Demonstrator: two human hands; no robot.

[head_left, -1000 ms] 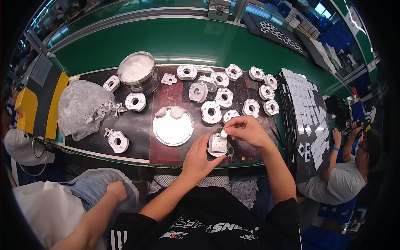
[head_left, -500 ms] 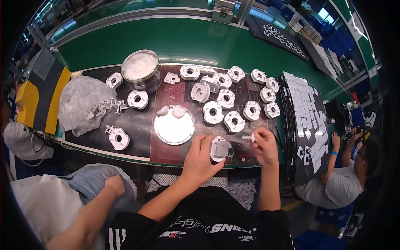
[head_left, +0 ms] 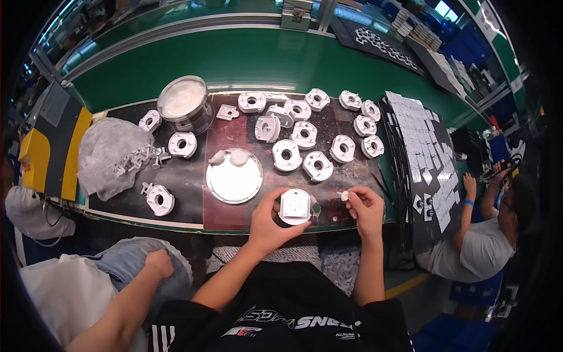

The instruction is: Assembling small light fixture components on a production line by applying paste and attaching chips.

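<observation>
My left hand [head_left: 265,227] grips a white round plastic housing [head_left: 295,206] by its sides at the table's front edge. A flat squarish face with small holes is turned up toward me. To its right, my right hand [head_left: 368,216] pinches a small white plastic pin with a round head [head_left: 344,196] between thumb and fingertips. The pin is apart from the housing. Beyond my left hand lies a round white lid [head_left: 234,186] with soft white lumps [head_left: 239,156] on its far rim. Several similar housings with round center holes [head_left: 287,155] lie farther back.
A clear tub of white paste [head_left: 183,98] stands at the back left. Beside it are a plastic bag [head_left: 105,149] and loose white pins [head_left: 139,159]. Stacked dark sheets with white pieces [head_left: 413,146] border the right. One person sits close on my left, another works at far right.
The housing in my left hand has been turned, so its flat holed face now shows. My right hand has shifted slightly left and tilted the pin. The whole view has shifted a little.
</observation>
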